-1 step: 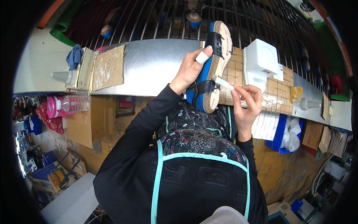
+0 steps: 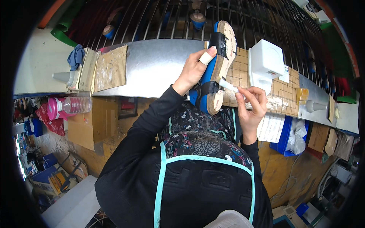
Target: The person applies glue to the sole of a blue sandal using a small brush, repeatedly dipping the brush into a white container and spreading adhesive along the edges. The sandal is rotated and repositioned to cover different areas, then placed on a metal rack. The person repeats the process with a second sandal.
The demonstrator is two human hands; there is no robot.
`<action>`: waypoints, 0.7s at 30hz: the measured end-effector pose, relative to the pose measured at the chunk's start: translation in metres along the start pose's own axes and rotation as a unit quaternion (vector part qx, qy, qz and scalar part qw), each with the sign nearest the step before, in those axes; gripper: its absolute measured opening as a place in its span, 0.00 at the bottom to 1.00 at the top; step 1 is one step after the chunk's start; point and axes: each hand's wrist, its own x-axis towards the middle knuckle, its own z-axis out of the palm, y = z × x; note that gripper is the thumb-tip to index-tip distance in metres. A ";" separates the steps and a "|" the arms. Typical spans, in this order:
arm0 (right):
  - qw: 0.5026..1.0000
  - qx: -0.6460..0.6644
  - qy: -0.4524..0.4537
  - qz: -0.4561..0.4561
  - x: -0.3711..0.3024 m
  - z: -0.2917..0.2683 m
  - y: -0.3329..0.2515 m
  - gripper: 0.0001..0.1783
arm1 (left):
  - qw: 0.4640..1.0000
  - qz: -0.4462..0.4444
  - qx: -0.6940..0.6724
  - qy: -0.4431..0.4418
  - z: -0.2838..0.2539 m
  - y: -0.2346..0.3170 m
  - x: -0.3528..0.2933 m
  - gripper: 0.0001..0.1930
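Note:
A sandal (image 2: 228, 60) with black straps and a pale sole underside is fitted on a blue shoe last (image 2: 205, 78). It stands tilted above the bench, toe end away from me. My left hand (image 2: 193, 70) is closed round its left side, with a white wrap on the thumb; the fingers behind the last are hidden. Between thumb and fingertips, my right hand (image 2: 251, 108) pinches a slim white stick-like applicator (image 2: 229, 86). Its tip meets the sole edge beside the rear strap; I cannot tell what is on the tip.
A white box-shaped dispenser (image 2: 266, 59) stands on a cardboard sheet (image 2: 283, 100) to the right. Left on the metal bench (image 2: 159, 62) lies another cardboard piece (image 2: 111, 69). Beyond run metal bars (image 2: 175, 22) with more lasts (image 2: 197, 19). A blue bin (image 2: 282, 141) sits below the bench.

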 end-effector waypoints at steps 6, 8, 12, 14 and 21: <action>0.998 0.019 -0.055 -0.004 -0.001 -0.002 0.004 0.10 | 1.000 0.003 -0.018 0.008 -0.002 0.001 0.008 0.34; 0.998 0.014 -0.061 -0.017 -0.002 -0.004 0.005 0.10 | 1.000 0.003 -0.021 0.009 -0.003 0.000 0.009 0.34; 0.996 0.046 -0.078 -0.018 0.002 -0.009 0.008 0.10 | 1.000 0.003 -0.011 0.009 -0.002 0.000 0.009 0.35; 0.995 0.071 -0.070 0.011 0.005 -0.008 0.009 0.10 | 1.000 -0.002 -0.007 0.006 -0.001 0.000 0.009 0.35; 0.996 0.051 -0.072 0.008 0.005 -0.010 0.008 0.10 | 1.000 0.000 -0.019 0.012 0.003 0.005 0.010 0.34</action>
